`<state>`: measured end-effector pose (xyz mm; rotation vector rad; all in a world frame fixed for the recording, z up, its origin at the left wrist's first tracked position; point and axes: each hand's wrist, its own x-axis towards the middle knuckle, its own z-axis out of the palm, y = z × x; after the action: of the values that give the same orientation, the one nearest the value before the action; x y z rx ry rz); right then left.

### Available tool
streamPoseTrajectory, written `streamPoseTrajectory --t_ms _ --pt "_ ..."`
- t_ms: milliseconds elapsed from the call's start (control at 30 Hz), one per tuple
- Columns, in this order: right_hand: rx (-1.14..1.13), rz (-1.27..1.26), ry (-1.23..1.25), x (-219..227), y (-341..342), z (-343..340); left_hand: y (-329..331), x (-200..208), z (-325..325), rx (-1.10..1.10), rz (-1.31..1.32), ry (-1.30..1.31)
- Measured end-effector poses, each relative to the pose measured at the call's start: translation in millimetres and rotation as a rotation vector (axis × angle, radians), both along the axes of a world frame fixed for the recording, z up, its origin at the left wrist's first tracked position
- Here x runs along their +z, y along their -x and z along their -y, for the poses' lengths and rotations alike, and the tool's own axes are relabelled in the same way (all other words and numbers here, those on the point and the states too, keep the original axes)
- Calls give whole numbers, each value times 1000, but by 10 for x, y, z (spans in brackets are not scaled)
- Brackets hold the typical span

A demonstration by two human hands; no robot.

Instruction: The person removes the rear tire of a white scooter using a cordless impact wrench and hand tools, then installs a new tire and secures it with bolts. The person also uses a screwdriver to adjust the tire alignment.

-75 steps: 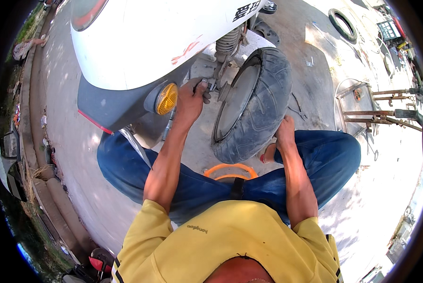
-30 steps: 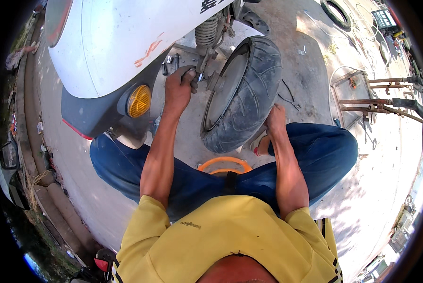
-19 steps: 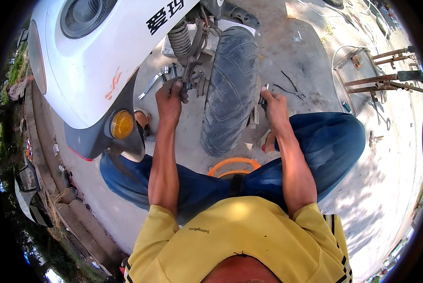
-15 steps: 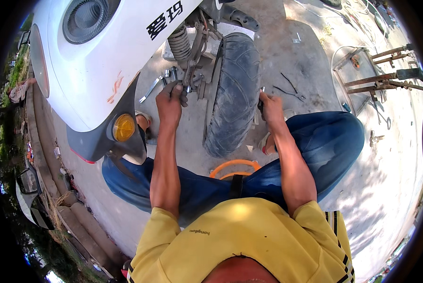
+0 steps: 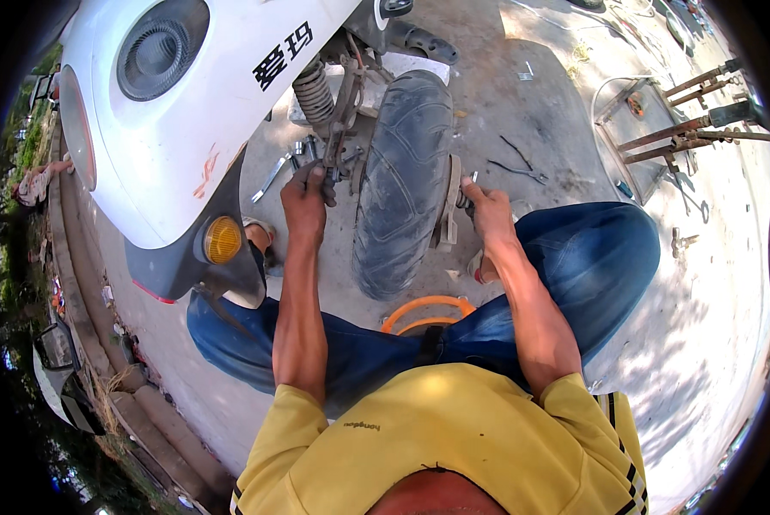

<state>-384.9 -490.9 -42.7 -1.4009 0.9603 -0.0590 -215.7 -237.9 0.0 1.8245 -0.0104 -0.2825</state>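
Note:
A white scooter (image 5: 196,120) stands over me, its black rear tyre (image 5: 402,180) between my knees. My left hand (image 5: 306,196) is closed on a metal tool at the left end of the wheel axle, beside the coil shock absorber (image 5: 314,88). On the tyre's right side, my right hand (image 5: 486,209) grips a small metal part at the hub. I cannot make out what that part is. Both forearms reach forward on either side of the tyre.
Spanners (image 5: 273,174) lie on the concrete left of the wheel, pliers (image 5: 518,165) to its right. An orange stool rim (image 5: 428,311) shows under my legs. A metal frame stand (image 5: 685,120) sits far right. A kerb (image 5: 76,283) runs along the left.
My view has swung so the scooter's rear now fills the upper left. My right hand rose from the tyre's side to the hub. The left hand stays at the axle.

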Motion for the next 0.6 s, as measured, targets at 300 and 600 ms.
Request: streamPoseTrajectory --t_ms 300,600 --pt "38 -68 51 116 115 30 184 -92 24 38 -44 34" --pt "136 -208 134 226 258 348 431 -77 266 10 -150 61"
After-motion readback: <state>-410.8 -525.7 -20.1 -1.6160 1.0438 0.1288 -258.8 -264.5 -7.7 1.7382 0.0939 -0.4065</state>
